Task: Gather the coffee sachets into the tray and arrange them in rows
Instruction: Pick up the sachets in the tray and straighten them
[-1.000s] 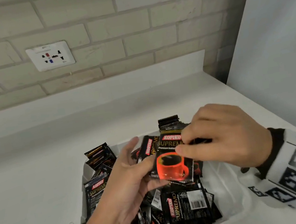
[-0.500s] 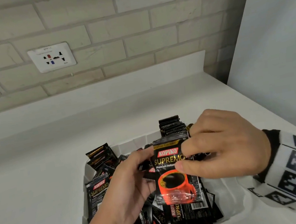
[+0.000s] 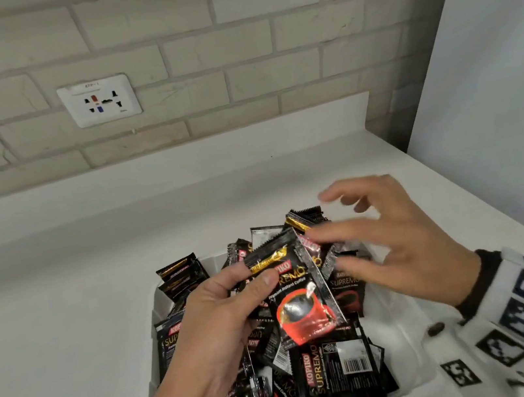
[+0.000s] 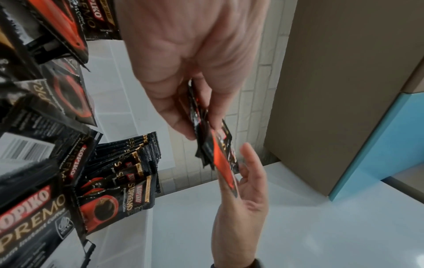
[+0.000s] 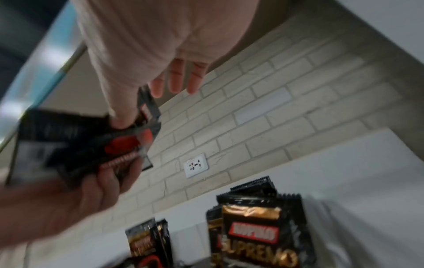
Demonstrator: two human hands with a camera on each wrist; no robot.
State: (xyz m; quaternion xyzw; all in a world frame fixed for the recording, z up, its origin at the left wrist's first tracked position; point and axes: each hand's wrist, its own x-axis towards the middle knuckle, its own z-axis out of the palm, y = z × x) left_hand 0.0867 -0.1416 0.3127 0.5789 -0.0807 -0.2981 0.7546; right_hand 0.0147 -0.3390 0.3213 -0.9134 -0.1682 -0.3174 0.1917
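The left hand [image 3: 207, 337] reaches up from 7 o'clock over the white rectangular tray [image 3: 159, 304] on the white bench [image 3: 49, 317], and its grip is closed on a small fan of black foil coffee sachets [image 3: 299, 299] printed with a red cup, thumb on the front face and fingers behind. The left wrist view shows the sachets [image 4: 215, 148] edge-on, pinched between the thumb and fingers of this hand [image 4: 195, 59]. The front sachet stands upright with a slight tilt, gold band at the top, raised above the loose heap.

The right hand [image 3: 395, 246] comes in from 4 o'clock. Its fingers are spread and only lightly bent, blurred in the head view, their tips at the right edge of the held fan; whether they touch the foil cannot be told there. In the right wrist view this hand [image 5: 146, 45] has its thumb on the fan [image 5: 96, 143], the other fingers straight and free, so its grip is open.

In the tray, more of the same sachets lie jumbled [image 3: 335, 365], some face up, some showing a white barcode panel. A neat upright bundle [image 3: 180, 276] stands at the tray's 10 o'clock corner and another [image 3: 306, 217] at 12 o'clock. The tray's 4 o'clock part shows bare white lining.

A white wall socket [image 3: 99, 100] sits in the pale brick wall [image 3: 263, 43] at 11 o'clock.
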